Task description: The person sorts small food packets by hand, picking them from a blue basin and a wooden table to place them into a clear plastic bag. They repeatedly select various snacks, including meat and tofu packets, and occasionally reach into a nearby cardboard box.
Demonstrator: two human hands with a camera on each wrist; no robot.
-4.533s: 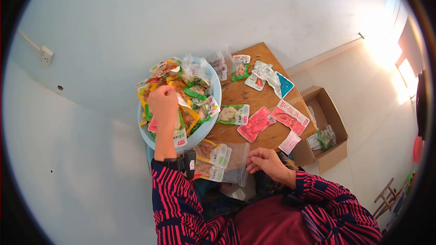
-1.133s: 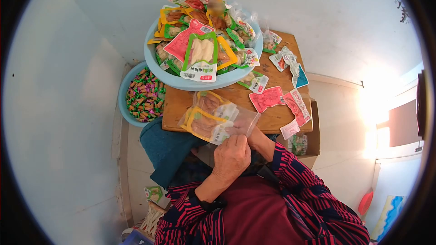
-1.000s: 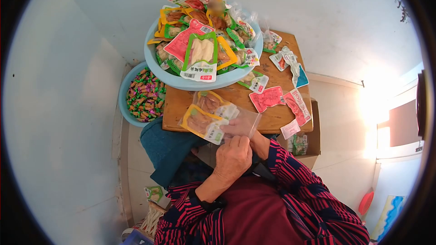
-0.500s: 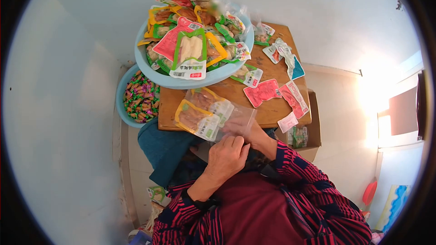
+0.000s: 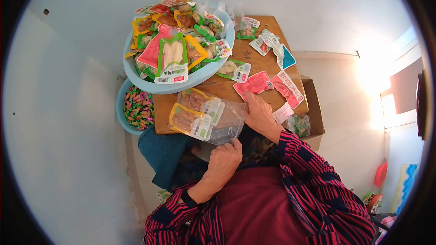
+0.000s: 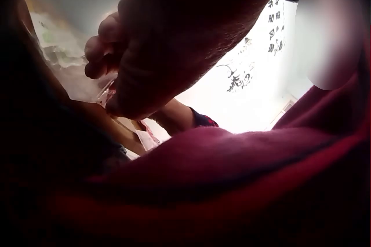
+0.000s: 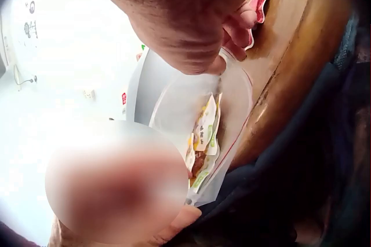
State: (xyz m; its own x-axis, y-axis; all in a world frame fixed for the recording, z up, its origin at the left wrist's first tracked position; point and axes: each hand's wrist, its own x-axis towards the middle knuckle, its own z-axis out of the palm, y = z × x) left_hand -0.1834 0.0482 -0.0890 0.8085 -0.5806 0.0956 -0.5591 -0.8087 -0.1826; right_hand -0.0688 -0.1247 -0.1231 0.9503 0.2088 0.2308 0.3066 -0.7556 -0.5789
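Note:
A clear zip bag (image 5: 229, 119) lies over the table's near edge, its mouth spread toward the right. Inside are two yellow-edged food packs (image 5: 188, 121) with brown contents, side by side. My left hand (image 5: 222, 161) pinches the near corner of the mouth. At the far corner, my right hand (image 5: 262, 118) pinches the rim between thumb and fingers. The right wrist view looks into the bag (image 7: 232, 93), showing the packs (image 7: 204, 137) deep inside. In the left wrist view, the left hand (image 6: 168, 44) is dark, with curled fingertips at the plastic.
A blue basin (image 5: 181, 86) heaped with food packs stands on the wooden table (image 5: 165, 124). Pink packs (image 5: 254, 83) and other packs lie to the right. A second basin (image 5: 120, 109) of wrapped sweets sits lower left; a cardboard box (image 5: 315, 109) is at right.
The left hand has come from the basin to the bag. Over the last second the right hand has drawn out from within the bag to its far mouth corner, and the mouth has spread wider.

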